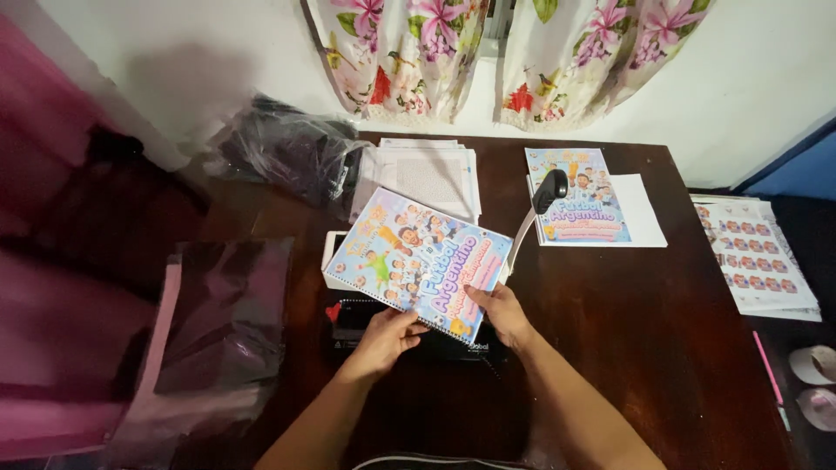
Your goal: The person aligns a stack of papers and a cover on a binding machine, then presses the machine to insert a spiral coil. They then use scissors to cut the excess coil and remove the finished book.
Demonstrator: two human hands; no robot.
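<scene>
On dark table, left hand, right hand gripping colourful booklet

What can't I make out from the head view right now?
- Black binding machine: mostly hidden under the colourful spiral-bound booklet and both hands.
- Left hand fingertips: tucked under the booklet's edge.
- Right hand: its underside grip is hidden.
- White object beneath the booklet: only an edge shows.
- Black plastic bag: contents unseen.
- Tape rolls: cut off by the right edge.
</scene>
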